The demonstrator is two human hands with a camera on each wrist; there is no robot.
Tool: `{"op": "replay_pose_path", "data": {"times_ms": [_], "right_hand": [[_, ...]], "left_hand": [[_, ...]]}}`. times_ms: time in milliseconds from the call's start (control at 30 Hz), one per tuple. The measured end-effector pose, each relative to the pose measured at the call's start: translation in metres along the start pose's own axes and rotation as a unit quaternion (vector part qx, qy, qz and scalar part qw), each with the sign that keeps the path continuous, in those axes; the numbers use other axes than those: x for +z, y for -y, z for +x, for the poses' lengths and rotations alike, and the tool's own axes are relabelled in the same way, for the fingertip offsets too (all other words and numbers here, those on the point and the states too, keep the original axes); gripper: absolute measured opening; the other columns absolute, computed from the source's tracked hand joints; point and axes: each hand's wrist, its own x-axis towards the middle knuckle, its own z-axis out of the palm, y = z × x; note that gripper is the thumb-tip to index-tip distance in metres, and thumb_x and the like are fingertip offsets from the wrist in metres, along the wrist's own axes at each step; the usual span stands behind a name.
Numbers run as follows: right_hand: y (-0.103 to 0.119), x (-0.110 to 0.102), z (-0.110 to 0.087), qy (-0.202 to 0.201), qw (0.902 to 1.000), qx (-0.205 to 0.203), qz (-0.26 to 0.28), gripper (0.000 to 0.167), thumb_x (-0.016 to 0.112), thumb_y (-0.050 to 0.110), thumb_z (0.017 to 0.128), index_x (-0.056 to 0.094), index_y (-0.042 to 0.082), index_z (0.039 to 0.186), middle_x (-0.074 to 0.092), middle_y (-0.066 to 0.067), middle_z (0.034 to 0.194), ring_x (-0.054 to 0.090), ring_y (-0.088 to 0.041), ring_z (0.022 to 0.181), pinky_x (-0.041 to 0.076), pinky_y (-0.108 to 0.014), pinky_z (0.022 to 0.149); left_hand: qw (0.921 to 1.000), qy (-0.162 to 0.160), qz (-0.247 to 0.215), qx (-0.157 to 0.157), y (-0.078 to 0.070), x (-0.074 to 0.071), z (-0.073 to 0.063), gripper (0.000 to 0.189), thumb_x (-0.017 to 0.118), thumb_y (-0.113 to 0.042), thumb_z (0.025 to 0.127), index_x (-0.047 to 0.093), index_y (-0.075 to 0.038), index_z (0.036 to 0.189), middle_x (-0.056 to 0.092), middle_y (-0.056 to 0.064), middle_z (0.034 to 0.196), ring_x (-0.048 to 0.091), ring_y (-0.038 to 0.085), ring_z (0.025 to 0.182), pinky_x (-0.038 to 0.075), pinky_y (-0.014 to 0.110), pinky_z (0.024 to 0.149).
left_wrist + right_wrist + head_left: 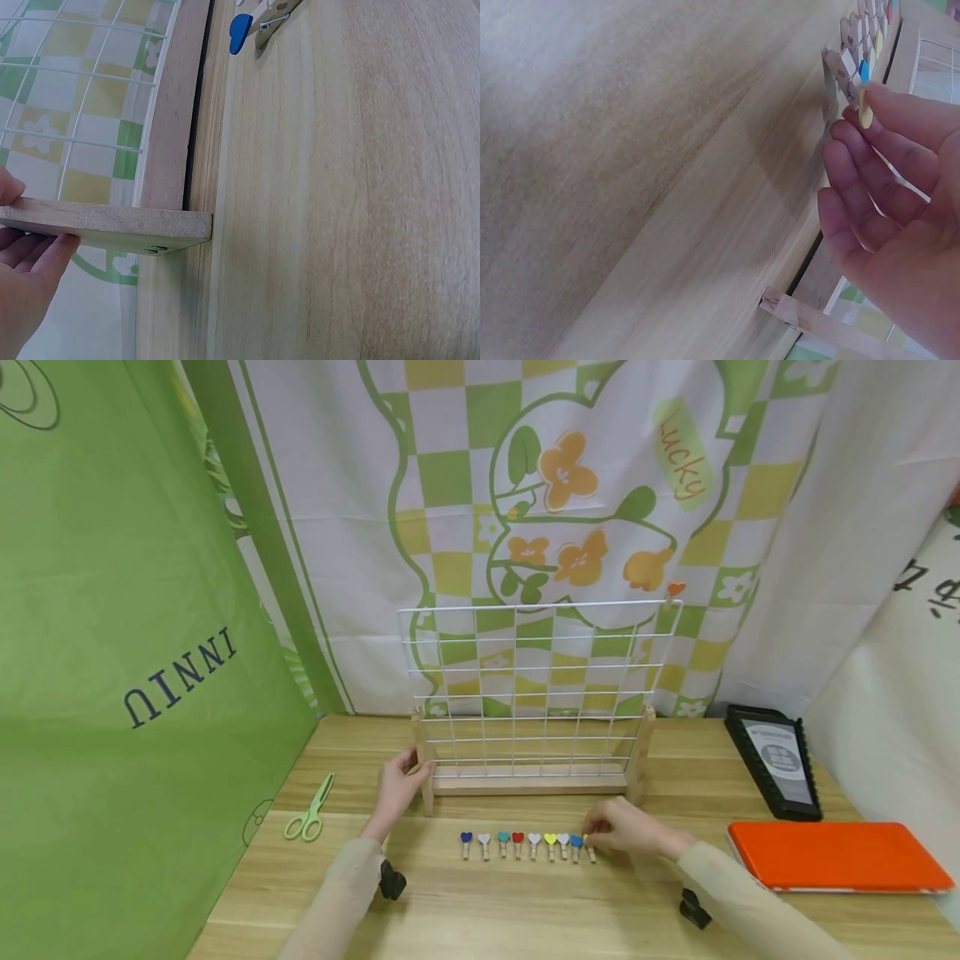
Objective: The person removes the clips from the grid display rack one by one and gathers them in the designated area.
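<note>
My left hand grips the left upright of a wooden stand, thumb on one side and fingers on the other. The stand bears a white wire grid. In front of it lies a row of small wooden clothespins with coloured hearts, among them a red one and a dark blue one. At the row's right end, my right hand pinches a clothespin with a yellowish heart between thumb and forefinger. An orange heart clothespin sits on the grid's top right corner.
Green-handled scissors lie on the table at the left. On the right are an orange flat case and a black tray-like item. Patterned curtains hang behind and beside the table.
</note>
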Motion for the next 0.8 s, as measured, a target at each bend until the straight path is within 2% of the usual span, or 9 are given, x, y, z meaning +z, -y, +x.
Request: {"op": "replay_pose_path", "data": {"times_ms": [267,467,633,733,800], "right_hand": [[-0.003,0.001,0.0,-0.002,1.0,-0.007,-0.007,0.006,0.074,0.008,0.085,0.073,0.002,0.086,0.072,-0.004,0.082,0.058,0.003,0.071,0.053,-0.013,0.061],[0.002,-0.01,-0.004,-0.029,0.9988,-0.039,-0.01,0.005,0.073,0.006,0.087,0.073,0.001,0.089,0.073,-0.007,0.084,0.063,-0.002,0.073,0.056,-0.016,0.062],[0.019,-0.047,-0.002,-0.076,0.9939,-0.058,-0.054,0.005,0.072,0.005,0.087,0.073,0.004,0.092,0.073,-0.007,0.085,0.066,-0.008,0.075,0.06,-0.022,0.063],[0.034,-0.08,0.0,-0.129,0.985,-0.065,-0.095,0.009,0.074,0.003,0.084,0.074,0.006,0.092,0.072,-0.004,0.085,0.065,-0.008,0.074,0.06,-0.023,0.062],[0.045,-0.105,0.001,-0.17,0.9755,-0.068,-0.121,0.012,0.076,0.001,0.083,0.074,0.007,0.093,0.072,-0.003,0.086,0.065,-0.008,0.075,0.06,-0.023,0.063]], "left_hand": [[1.0,-0.001,0.002,-0.005,-0.001,0.0,-0.001,0.044,0.068,-0.002,0.09,0.056,0.012,0.131,0.061,0.031,0.129,0.059,0.044,0.124,0.054,0.042,0.101],[0.9999,-0.003,0.011,-0.008,-0.005,0.001,-0.003,0.043,0.066,0.003,0.091,0.055,0.015,0.13,0.06,0.034,0.128,0.058,0.045,0.124,0.052,0.047,0.104],[0.9998,-0.001,0.014,-0.01,-0.007,0.002,-0.003,0.043,0.065,0.005,0.091,0.053,0.017,0.13,0.059,0.035,0.129,0.058,0.046,0.125,0.05,0.049,0.105],[0.9999,-0.001,0.013,-0.007,-0.006,0.001,-0.002,0.044,0.066,0.002,0.091,0.054,0.015,0.131,0.06,0.033,0.129,0.059,0.044,0.124,0.052,0.046,0.104],[1.0,-0.001,0.007,-0.006,-0.005,0.001,-0.002,0.044,0.067,0.0,0.091,0.055,0.014,0.131,0.061,0.032,0.129,0.059,0.043,0.124,0.052,0.045,0.104]]}}
